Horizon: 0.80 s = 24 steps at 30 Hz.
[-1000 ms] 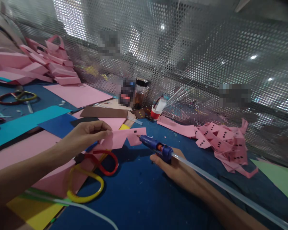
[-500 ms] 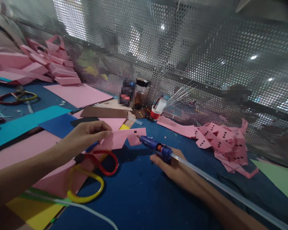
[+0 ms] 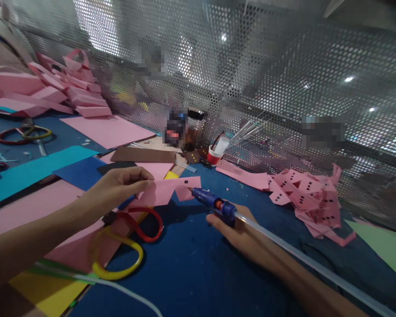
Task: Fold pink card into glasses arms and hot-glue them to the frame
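Note:
Pinched in my left hand (image 3: 128,180) is a pink paper piece (image 3: 161,190) with a notch in its lower edge and a small black square near its right end. My right hand (image 3: 236,231) is closed around a blue glue gun (image 3: 214,202), a long clear glue stick (image 3: 303,253) running out of its back. The gun's nozzle points left and meets or nearly meets the paper's right end; I cannot tell if they touch. Below my left hand lie scissors with one red and one yellow handle loop (image 3: 137,259).
Pink cutouts with black squares (image 3: 312,200) are heaped at the right, near green paper (image 3: 381,246). A red and white cup (image 3: 214,156) and a dark-lidded jar (image 3: 194,127) stand by the perforated metal screen (image 3: 284,66). More scissors (image 3: 23,134) and pink strips (image 3: 75,88) lie at left.

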{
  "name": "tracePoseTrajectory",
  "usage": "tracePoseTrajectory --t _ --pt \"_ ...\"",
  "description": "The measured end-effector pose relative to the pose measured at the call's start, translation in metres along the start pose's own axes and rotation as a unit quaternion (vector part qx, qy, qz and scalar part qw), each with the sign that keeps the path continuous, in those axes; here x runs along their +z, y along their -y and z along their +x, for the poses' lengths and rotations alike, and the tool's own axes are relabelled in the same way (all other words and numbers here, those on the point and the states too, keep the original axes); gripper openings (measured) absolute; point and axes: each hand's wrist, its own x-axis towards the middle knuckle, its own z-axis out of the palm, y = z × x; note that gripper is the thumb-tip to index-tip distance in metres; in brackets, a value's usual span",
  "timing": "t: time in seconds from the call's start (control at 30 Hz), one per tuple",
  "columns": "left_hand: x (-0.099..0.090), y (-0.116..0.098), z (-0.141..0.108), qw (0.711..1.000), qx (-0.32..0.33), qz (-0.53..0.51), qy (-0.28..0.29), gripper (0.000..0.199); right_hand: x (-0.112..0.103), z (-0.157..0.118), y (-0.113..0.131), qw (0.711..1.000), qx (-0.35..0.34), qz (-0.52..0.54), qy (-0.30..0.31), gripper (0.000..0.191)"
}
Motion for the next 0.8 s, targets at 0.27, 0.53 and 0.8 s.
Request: tracePoseTrajectory --t 0.27,0.53,0.8 --pt "-0.0008 -0.0002 -0.0011 1.000 0.007 0.005 0.009 0.028 -0.0003 0.0006 0.0006 1.000 0.001 -0.001 0.004 0.039" --pt "0.0001 -0.0001 -0.0005 1.000 0.010 0.004 0.005 0.031 0.0024 -0.0005 -0.0019 1.000 -0.006 -0.024 0.002 0.034" --pt "0.0005 0.0021 0.0002 1.000 0.005 -0.001 -0.006 0.034 0.0021 0.0002 -0.0032 1.000 -0.017 -0.024 -0.008 0.034"
